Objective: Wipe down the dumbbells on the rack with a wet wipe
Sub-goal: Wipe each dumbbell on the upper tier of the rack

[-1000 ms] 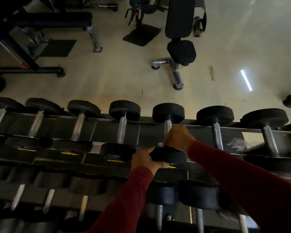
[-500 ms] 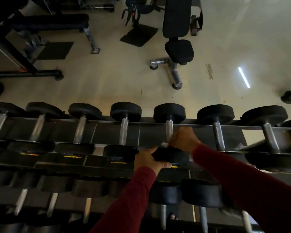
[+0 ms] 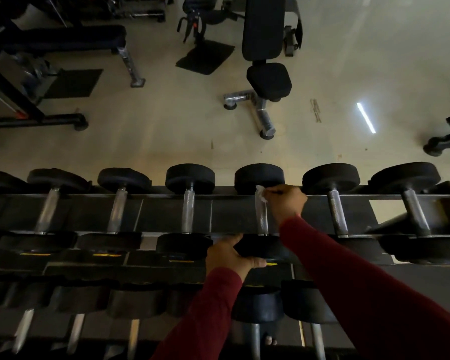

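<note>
Wiping the chrome handle (image 3: 261, 216) of one dumbbell on the top tier of the rack (image 3: 226, 211) was the step in hand. The right hand (image 3: 286, 203) pinched a small white wet wipe (image 3: 261, 194) against the far end of that handle, just beneath the far head (image 3: 259, 176), while the left hand (image 3: 229, 258) grasped the near head (image 3: 260, 249), fingers curled over its rim and thumb under it.

To do the step well, I judged the left hand should keep the weight from rolling in its cradle while the wipe was folded round the bar rather than dabbed on one side, then drawn along the knurled length towards the near head, with a turn of the dumbbell to reach the underside. The heads would want a pass too, rim and face.

Room was tight sideways: the neighbouring dumbbell on the left (image 3: 188, 211) and the one on the right (image 3: 335, 211) stood near, so the wrist had only the gap between handles to work in. The rack's far rail ran under the far heads, and past it lay open floor (image 3: 166, 131). A lower tier of dumbbells (image 3: 257, 305) sat beneath the forearms, so the red sleeves (image 3: 374, 281) had to stay lifted. A bench (image 3: 266, 74) stood well apart.
</note>
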Tool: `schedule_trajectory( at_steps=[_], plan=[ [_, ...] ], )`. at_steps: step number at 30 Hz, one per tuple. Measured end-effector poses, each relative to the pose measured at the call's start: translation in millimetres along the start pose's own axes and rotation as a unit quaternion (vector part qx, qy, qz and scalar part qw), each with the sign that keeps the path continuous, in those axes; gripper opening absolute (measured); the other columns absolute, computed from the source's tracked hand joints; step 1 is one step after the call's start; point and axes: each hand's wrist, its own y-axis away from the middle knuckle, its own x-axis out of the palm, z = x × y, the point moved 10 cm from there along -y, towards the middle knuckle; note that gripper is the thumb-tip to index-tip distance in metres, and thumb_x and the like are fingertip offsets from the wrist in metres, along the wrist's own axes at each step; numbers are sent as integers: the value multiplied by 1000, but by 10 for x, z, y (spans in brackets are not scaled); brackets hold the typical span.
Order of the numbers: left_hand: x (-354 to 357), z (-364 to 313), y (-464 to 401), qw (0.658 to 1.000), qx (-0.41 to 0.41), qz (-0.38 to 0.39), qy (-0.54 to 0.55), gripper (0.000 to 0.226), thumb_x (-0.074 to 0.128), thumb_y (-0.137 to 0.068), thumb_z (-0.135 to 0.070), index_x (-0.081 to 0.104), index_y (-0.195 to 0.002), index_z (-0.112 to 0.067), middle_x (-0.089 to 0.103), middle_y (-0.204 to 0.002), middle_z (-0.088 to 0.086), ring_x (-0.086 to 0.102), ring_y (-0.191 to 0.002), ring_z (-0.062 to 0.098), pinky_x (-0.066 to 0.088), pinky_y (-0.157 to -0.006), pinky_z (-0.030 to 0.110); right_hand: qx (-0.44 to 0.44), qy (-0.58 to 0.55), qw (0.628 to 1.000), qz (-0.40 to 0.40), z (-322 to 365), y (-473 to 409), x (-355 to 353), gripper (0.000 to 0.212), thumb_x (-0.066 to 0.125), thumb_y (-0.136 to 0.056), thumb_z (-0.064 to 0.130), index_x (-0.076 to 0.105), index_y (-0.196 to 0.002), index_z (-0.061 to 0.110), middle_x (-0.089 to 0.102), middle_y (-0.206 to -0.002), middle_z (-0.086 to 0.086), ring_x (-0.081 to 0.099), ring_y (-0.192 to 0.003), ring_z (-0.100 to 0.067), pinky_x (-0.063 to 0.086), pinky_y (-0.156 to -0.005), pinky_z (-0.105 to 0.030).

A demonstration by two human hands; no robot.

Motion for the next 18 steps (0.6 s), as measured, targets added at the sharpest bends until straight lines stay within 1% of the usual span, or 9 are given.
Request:
schedule_trajectory(
  at_steps=[1,3,5,7,9,11,14,16,18],
  plan=[
    [12,12,-10,1000,-1,1,2,101,95,-37,-52,64,-130,-27,68,-125,-6,64,-110,6,51,-100,27,43,-27,998,-21,-49,-2,-22,12,81,-78,22,79,-85,12,74,-79,-4,69,-79,-17,52,-89,-26],
    [15,35,-21,1000,-2,1,4,101,95,-36,-52,64,-129,-28,68,-124,-7,64,-109,5,51,-100,26,134,-76,987,-41,-209,10,-34,12,81,-77,21,77,-84,12,69,-75,0,63,-69,-11,47,-81,-18],
    [13,54,-36,1000,2,-3,3,99,96,-38,-49,64,-129,-30,69,-123,-8,64,-110,4,49,-100,22,220,-132,966,-29,-397,27,42,12,80,-74,19,72,-78,11,66,-71,0,58,-61,-9,46,-72,-20],
    [12,57,-39,1000,6,-6,-1,96,97,-41,-46,64,-130,-30,68,-124,-9,62,-112,4,47,-100,18,254,-132,958,16,-544,-2,156,17,78,-70,24,68,-76,12,67,-75,-4,61,-63,-14,47,-63,-24],
    [19,62,-40,1000,4,-5,5,96,97,-41,-46,64,-130,-31,68,-125,-8,62,-113,4,47,-100,19,262,-171,945,96,-743,-148,409,18,72,-71,29,65,-81,15,67,-84,-4,62,-67,-14,48,-62,-26],
    [26,63,-41,1000,3,-3,7,97,97,-40,-46,63,-130,-31,68,-125,-8,62,-112,3,47,-100,19,258,-219,934,115,-989,-344,598,10,69,-76,23,62,-81,18,63,-85,-2,61,-70,-14,52,-67,-30],
    [28,73,-32,1000,-1,-2,11,97,97,-41,-46,63,-130,-29,67,-127,-9,61,-113,3,46,-100,17,251,-209,944,45,-647,-68,261,15,79,-65,22,69,-73,14,70,-74,-4,67,-68,-17,56,-69,-31],
    [19,67,-31,1000,3,-4,14,96,97,-43,-44,63,-131,-28,66,-128,-9,60,-116,4,44,-101,15,212,-188,959,-8,-471,17,91,12,84,-68,17,74,-74,13,70,-71,0,65,-67,-10,52,-62,-21],
    [18,65,-30,1000,-1,-3,18,96,98,-42,-43,63,-131,-27,65,-129,-9,60,-116,4,43,-101,15,158,-175,972,-9,-285,54,65,9,83,-74,14,77,-81,13,69,-72,5,61,-66,0,47,-61,-11]
  ],
)
